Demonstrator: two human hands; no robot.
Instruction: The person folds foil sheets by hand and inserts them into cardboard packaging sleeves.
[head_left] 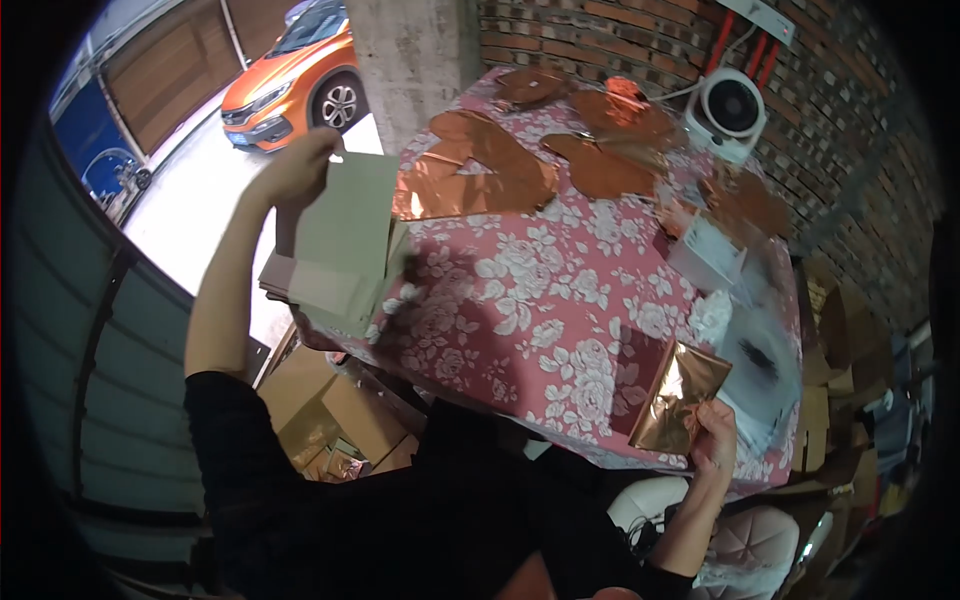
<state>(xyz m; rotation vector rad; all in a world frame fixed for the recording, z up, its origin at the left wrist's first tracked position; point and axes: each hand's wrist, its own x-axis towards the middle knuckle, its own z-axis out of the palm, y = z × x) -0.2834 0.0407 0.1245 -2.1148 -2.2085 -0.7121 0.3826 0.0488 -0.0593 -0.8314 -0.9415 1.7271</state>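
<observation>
At the table's left end, my left hand (298,168) is closed on the upper edge of a grey-green card sheet (350,205). Under that sheet lies a stack of pale card pieces (330,288), partly covered by it. Close to the front right edge, my right hand (714,436) pinches the lower right side of a flat, shiny copper-coloured foil packet (680,396). Beside this packet are clear plastic bags (760,375) and a crumpled white piece (711,317).
Copper foil balloons (530,185) lie across the back of the pink floral tablecloth (545,290). A white box (706,252) and a white fan (730,108) stand at the right. Cardboard boxes (365,405) sit below the left edge; a padded stool (745,550) is below right.
</observation>
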